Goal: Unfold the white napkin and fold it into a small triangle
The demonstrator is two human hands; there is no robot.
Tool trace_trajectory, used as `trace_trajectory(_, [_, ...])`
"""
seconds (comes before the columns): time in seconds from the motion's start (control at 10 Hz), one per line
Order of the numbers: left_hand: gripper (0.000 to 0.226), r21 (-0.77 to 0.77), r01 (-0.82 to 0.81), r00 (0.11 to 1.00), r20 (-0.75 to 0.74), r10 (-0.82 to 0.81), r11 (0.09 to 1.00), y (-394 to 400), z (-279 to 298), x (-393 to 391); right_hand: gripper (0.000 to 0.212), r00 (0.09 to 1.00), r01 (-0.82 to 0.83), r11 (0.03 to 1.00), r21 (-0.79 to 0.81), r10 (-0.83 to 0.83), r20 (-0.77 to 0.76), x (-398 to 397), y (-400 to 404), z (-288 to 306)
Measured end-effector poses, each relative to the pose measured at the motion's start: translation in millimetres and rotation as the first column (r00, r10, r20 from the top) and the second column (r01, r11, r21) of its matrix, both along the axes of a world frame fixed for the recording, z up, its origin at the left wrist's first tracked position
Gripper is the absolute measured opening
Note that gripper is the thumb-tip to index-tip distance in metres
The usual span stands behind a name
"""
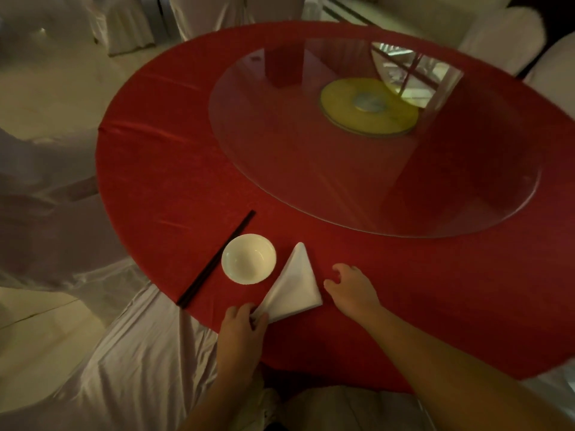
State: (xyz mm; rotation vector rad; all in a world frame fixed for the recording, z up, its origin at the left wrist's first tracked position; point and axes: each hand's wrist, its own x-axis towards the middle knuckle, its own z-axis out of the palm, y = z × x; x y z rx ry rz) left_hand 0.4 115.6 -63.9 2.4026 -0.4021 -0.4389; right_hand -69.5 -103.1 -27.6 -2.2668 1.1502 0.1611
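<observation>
The white napkin point(295, 286) lies flat on the red tablecloth point(161, 169) as a small triangle, its tip pointing away from me. My left hand point(244, 326) pinches the napkin's near left corner at the table's front edge. Just right of the napkin, my right hand point(351, 289) hovers over the cloth with its fingers spread, holding nothing and a small gap away from the napkin's right corner.
A white bowl point(248, 259) stands left of the napkin, almost touching it. Black chopsticks point(216, 259) lie diagonally left of the bowl. A glass turntable point(311, 157) with a yellow hub point(368, 105) fills the table's middle. White-covered chairs point(56, 213) surround the table.
</observation>
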Motion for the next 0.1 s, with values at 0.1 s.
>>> trace_trajectory(0.1, [0.029, -0.010, -0.005, 0.983, 0.184, 0.007, 1.000, 6.1, 3.8, -9.0, 0.048, 1.000, -0.008, 1.000, -0.013, 0.008, 0.007, -22.7, -14.1, 11.6])
